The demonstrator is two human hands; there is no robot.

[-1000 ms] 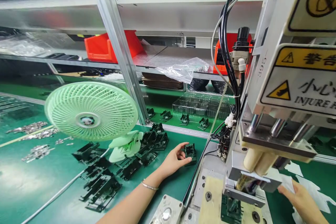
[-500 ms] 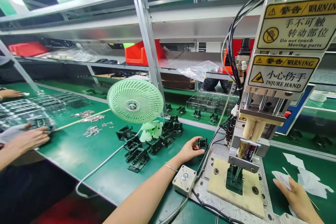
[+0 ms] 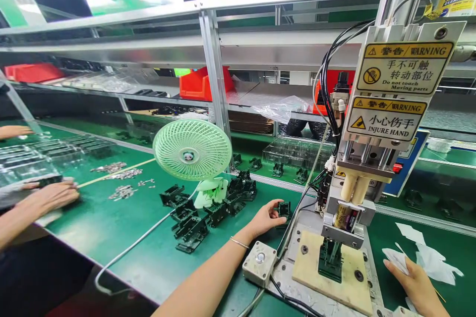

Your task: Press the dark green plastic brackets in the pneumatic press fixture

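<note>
My left hand is closed, thumb and fingers round a small black plastic housing at the table, left of the press. My right hand, right of the press, is closed on a crumpled white wipe; a thin stick, apparently a cotton swab, passes by the same hand. Between my hands, another dark plastic housing sits on the pale base plate beneath the press head. More black housings stand in a group left of my left hand.
A green fan stands behind the housings, its white cable crossing the table. A button box lies beside my left forearm. White wipes lie at right. Small metal parts and a co-worker's hands are at left.
The camera view has tilted slightly, so more of the press top shows. My hands keep hold of the housing and the wipe. The co-worker's hands have shifted a little.
</note>
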